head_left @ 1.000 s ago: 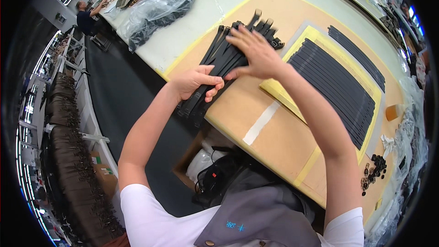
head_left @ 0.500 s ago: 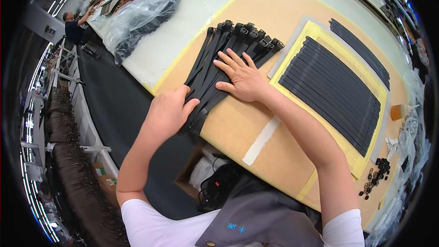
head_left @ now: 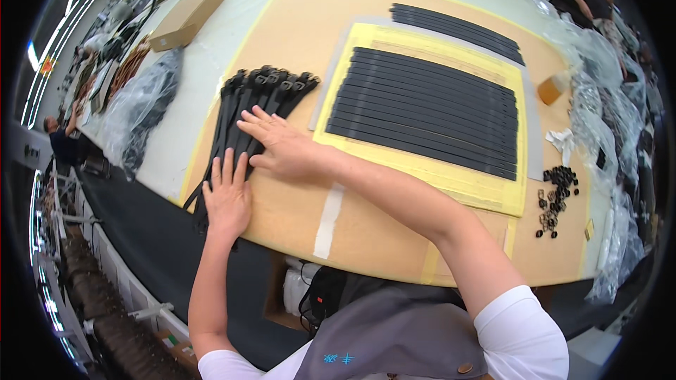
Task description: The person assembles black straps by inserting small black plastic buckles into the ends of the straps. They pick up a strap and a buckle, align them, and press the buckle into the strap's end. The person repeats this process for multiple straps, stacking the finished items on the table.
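Note:
A fanned bundle of black straps with buckles [head_left: 271, 83] lies at the left side of the brown work board [head_left: 380, 222], its buckle ends pointing away from me. My left hand [head_left: 227, 200] rests flat near the loose ends, at the board's near edge, fingers spread. Across the middle of the bundle lies my right hand [head_left: 285, 146], its fingers stretched out over the straps. Neither hand is closed round a strap. To the right, a row of flat black strips [head_left: 422, 112] sits side by side on a yellow-edged sheet [head_left: 422, 181].
More black strips [head_left: 458, 32] lie beyond the sheet. At right are small black buckles [head_left: 556, 197], an amber bottle [head_left: 553, 89] and clear plastic [head_left: 605, 127]. A cardboard box [head_left: 186, 20] and a plastic-wrapped pile [head_left: 141, 105] stand far left; a person [head_left: 63, 141] works beyond.
My view has turned to the right. My left hand has gone from curled at the straps' loose ends to lying flat with fingers spread; my right hand stays stretched over the bundle.

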A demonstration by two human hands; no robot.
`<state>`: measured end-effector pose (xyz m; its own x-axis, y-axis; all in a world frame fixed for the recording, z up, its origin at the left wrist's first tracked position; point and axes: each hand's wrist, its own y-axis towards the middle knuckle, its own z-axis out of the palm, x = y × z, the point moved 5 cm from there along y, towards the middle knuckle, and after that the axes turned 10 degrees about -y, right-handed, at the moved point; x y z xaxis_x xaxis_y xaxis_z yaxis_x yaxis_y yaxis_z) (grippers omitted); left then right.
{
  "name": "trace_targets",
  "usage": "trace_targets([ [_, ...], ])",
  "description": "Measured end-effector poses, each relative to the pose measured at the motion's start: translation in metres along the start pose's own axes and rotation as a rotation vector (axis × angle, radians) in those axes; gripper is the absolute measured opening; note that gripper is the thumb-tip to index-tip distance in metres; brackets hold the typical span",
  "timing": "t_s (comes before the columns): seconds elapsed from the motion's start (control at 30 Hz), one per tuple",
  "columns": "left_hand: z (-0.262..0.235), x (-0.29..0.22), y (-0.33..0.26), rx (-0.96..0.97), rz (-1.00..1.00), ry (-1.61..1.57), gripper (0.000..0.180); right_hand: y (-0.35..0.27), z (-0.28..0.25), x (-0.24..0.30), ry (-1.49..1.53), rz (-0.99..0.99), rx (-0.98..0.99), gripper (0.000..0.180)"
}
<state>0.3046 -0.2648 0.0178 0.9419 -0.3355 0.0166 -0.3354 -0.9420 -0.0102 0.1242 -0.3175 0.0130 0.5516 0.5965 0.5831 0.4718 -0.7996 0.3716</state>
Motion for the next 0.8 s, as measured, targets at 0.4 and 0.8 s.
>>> trace_targets([
  [0.4, -0.040, -0.081, 0.018, -0.108, 0.190, -0.040, 0.066, -0.285, -0.191, -0.015, -0.361, 0.579, -0.142, 0.068],
  [0.8, -0.003, -0.388, 0.178, -0.173, 0.595, -0.345, 0.072, -0.418, -0.222, -0.003, -0.535, 0.729, -0.325, 0.074],
])
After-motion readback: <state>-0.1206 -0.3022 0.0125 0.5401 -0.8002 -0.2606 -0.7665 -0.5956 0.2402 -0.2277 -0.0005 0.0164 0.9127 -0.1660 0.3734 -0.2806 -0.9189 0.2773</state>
